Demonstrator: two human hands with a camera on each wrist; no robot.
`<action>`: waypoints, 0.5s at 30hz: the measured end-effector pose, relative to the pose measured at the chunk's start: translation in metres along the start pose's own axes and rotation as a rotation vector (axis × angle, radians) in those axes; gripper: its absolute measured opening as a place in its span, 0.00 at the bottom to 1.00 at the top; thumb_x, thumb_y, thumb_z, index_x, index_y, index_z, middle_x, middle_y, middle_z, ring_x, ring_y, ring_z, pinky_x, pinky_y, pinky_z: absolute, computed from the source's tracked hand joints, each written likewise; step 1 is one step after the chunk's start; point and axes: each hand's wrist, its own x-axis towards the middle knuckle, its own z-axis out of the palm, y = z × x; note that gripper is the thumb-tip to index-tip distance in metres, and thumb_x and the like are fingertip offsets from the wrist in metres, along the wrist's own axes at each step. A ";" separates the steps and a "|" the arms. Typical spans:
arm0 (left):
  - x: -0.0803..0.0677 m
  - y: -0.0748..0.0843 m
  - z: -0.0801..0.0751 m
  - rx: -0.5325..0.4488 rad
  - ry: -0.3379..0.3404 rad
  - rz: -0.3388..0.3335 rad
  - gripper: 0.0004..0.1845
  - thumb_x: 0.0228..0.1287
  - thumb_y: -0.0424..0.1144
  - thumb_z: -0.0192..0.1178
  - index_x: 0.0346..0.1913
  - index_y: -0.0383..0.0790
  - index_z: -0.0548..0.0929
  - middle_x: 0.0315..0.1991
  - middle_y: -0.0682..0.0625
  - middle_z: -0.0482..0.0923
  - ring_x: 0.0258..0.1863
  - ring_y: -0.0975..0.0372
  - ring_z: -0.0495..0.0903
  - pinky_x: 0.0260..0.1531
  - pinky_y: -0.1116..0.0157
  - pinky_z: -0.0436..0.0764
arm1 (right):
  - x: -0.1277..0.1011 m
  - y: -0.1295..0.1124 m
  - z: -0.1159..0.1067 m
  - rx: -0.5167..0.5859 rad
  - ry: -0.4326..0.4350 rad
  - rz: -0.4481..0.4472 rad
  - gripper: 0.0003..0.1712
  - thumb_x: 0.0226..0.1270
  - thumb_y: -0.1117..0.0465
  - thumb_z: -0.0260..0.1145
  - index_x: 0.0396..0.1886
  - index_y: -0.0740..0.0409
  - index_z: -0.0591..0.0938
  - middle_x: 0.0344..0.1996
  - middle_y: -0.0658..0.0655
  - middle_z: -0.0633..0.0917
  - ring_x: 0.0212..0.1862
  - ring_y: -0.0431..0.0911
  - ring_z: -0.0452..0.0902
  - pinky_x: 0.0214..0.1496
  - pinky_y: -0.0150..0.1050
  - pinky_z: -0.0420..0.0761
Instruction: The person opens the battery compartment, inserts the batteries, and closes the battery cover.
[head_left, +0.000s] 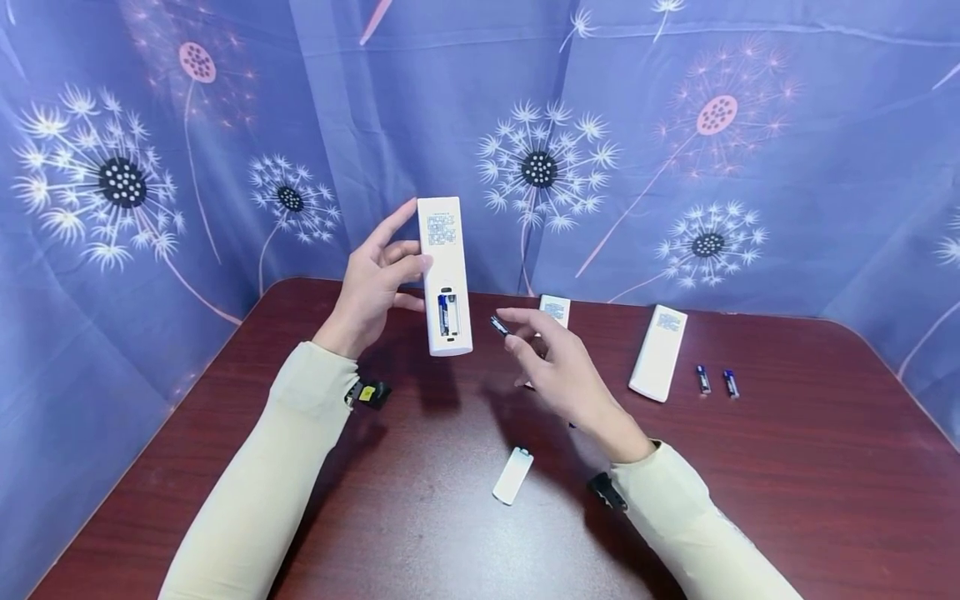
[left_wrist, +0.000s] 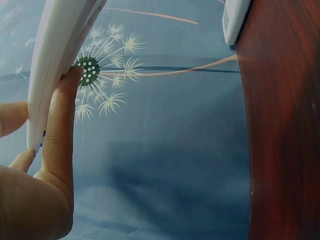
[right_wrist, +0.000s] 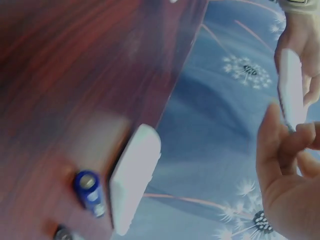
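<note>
A white remote control [head_left: 447, 271] is held upright in my left hand [head_left: 363, 292], its back facing me. Thumb and fingers grip its left edge. Its battery compartment is uncovered, with one blue battery [head_left: 443, 315] lying in the left side and the right side vacant. Just right of the remote, my right hand [head_left: 566, 367] pinches a small dark battery [head_left: 498, 325] between thumb and index finger, apart from the compartment. The left wrist view shows the held remote [left_wrist: 52, 65] edge-on. A white battery cover [head_left: 513, 477] lies on the table below the hands.
Behind my right hand lies a second white remote [head_left: 554, 309], partly hidden. Farther right is a third remote [head_left: 658, 354], with one blue battery [head_left: 702, 379] and another battery [head_left: 731, 383] beside it. A blue dandelion-print curtain [head_left: 420, 100] hangs beyond the dark wooden table [head_left: 405, 525].
</note>
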 end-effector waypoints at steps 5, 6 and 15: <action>-0.001 -0.001 0.003 0.003 -0.006 0.014 0.40 0.72 0.26 0.63 0.81 0.59 0.69 0.51 0.44 0.83 0.36 0.54 0.84 0.23 0.58 0.88 | 0.001 -0.011 0.009 0.035 0.076 -0.068 0.19 0.77 0.70 0.67 0.64 0.59 0.83 0.35 0.58 0.84 0.25 0.60 0.81 0.27 0.43 0.86; -0.002 -0.001 0.004 0.002 -0.010 0.019 0.40 0.72 0.26 0.62 0.82 0.59 0.68 0.51 0.44 0.83 0.36 0.55 0.84 0.22 0.58 0.88 | 0.001 -0.013 0.010 0.039 0.083 -0.085 0.19 0.77 0.70 0.67 0.64 0.59 0.83 0.35 0.59 0.84 0.25 0.60 0.80 0.27 0.43 0.86; -0.004 -0.003 0.015 -0.006 -0.038 0.045 0.40 0.72 0.25 0.61 0.82 0.57 0.68 0.52 0.41 0.81 0.36 0.57 0.86 0.22 0.58 0.89 | 0.000 -0.019 0.020 -0.037 0.115 -0.220 0.20 0.71 0.71 0.71 0.61 0.61 0.84 0.31 0.53 0.85 0.24 0.44 0.77 0.26 0.34 0.77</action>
